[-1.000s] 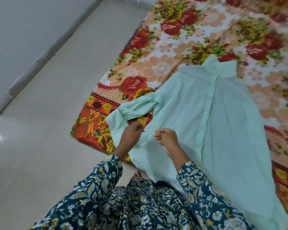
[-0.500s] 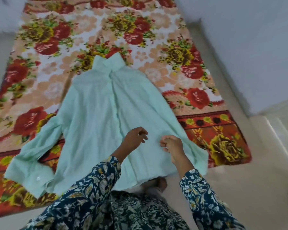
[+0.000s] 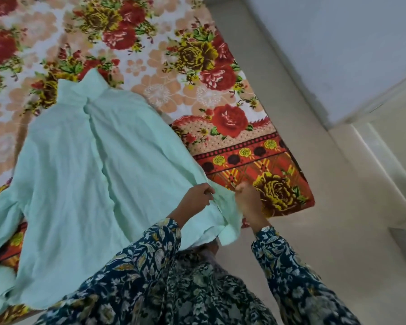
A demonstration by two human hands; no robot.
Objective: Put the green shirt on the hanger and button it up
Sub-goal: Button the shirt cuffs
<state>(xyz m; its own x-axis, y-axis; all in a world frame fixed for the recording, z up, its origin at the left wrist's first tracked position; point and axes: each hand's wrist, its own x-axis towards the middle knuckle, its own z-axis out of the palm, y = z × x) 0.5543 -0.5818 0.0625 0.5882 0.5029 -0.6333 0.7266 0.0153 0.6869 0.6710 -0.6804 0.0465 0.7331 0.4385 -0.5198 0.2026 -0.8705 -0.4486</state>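
Observation:
The pale green shirt (image 3: 80, 165) lies flat and front up on a floral blanket (image 3: 164, 55), collar pointing away from me. Its right sleeve runs down towards the blanket's near right corner. My left hand (image 3: 195, 195) pinches the sleeve fabric near the cuff. My right hand (image 3: 246, 198) is blurred and closed on the same sleeve end, just right of the left hand. The shirt's left sleeve spreads out at the lower left. No hanger is visible in this view.
The blanket lies on a pale tiled floor (image 3: 326, 231) and ends in a red patterned border (image 3: 256, 160) by my right hand. A white wall (image 3: 338, 55) rises at the right. My dark floral sleeves and lap fill the bottom of the view.
The view swung from the shirt's left sleeve across to its right side. Both hands moved from the shirt's hem to the right sleeve end and took hold of it.

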